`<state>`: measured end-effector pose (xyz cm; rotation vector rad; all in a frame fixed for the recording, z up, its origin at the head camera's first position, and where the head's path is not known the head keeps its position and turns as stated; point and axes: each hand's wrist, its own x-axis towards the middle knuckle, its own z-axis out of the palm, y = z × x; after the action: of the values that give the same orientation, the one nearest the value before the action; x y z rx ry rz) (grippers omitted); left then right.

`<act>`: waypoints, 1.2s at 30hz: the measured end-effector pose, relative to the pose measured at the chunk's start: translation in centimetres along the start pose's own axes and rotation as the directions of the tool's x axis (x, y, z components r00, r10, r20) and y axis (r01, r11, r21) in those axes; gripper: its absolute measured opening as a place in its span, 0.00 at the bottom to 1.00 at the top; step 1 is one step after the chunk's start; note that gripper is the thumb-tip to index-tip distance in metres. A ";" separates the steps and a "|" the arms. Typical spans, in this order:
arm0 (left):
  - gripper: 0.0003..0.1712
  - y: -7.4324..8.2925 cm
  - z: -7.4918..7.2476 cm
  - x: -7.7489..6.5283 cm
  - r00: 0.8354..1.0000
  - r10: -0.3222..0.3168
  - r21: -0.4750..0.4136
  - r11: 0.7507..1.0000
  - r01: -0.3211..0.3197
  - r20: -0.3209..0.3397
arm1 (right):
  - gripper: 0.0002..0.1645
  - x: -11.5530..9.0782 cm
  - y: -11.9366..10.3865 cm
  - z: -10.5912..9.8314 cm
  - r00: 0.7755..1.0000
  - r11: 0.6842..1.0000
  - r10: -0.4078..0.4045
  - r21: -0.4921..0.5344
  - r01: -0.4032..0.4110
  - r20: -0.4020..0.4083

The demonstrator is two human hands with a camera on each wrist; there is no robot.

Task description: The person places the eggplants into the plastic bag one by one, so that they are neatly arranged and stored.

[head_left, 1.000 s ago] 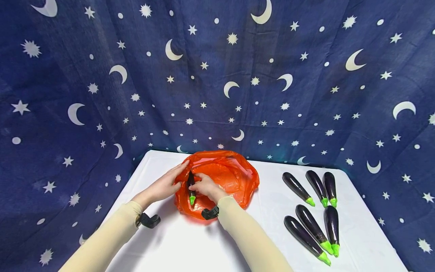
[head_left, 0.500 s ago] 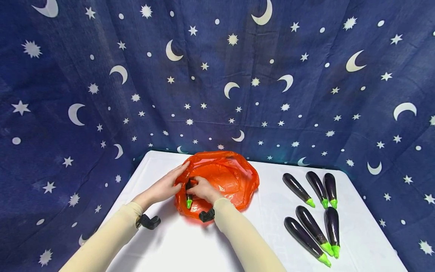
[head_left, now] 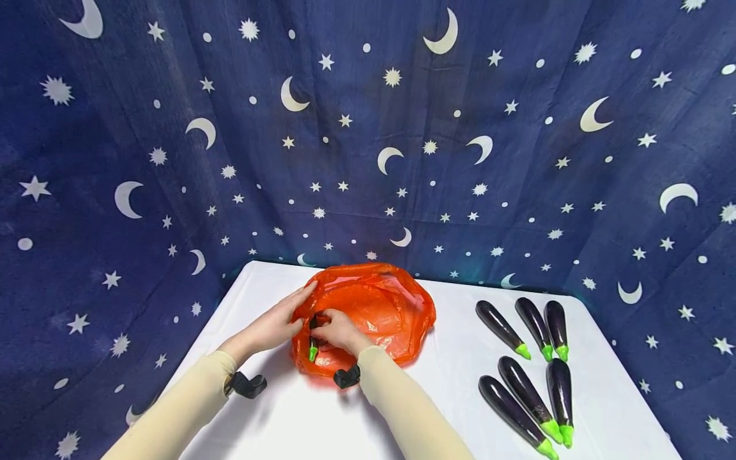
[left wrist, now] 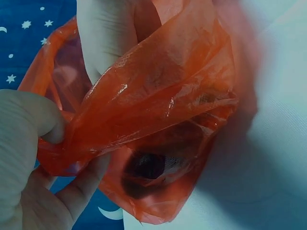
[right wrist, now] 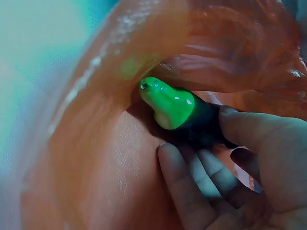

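An orange-red plastic bag (head_left: 422, 313) stands with its mouth open on the white table in the head view. My left hand (head_left: 270, 329) pinches its left rim, thumb on one side and fingers on the other, as the left wrist view shows. Inside the bag, my right hand (head_left: 340, 331) holds a dark purple eggplant (right wrist: 175, 108) close to the left wall. The green stem end points toward me, and the fingers cover most of the body. Through the film in the left wrist view, a dark shape (left wrist: 148, 165) shows low in the bag.
Several more eggplants (head_left: 517, 406) lie in two loose groups on the right side of the white table (head_left: 448, 396). A dark blue curtain (head_left: 368, 140) with moons and stars hangs behind the table and along its sides.
My right hand has moved the eggplant a little left and deeper into the bag, closer to its left wall. My left hand keeps its hold on the rim. The head view has tilted slightly.
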<state>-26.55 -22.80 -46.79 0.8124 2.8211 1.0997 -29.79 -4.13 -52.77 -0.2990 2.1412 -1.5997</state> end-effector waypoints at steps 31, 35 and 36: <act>0.47 -0.1 0.5 -0.3 0.999 -0.007 0.013 1.000 0.008 -0.046 | 0.20 -15.8 1.1 -19.3 0.953 0.896 -0.299 -0.359 0.261 -0.053; 0.47 -0.1 0.4 -0.3 0.999 0.003 0.017 1.000 -0.002 -0.053 | 0.21 -17.9 2.2 -23.3 0.943 0.887 -0.301 -0.404 0.222 -0.144; 0.47 -0.1 0.4 -0.3 0.999 0.010 0.018 1.000 -0.009 -0.053 | 0.22 -18.5 2.4 -24.3 0.940 0.886 -0.293 -0.420 0.197 -0.176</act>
<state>-26.28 -22.77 -47.16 0.8106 2.8771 1.1154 -24.81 25.18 -45.39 -0.5550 2.7077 -1.3668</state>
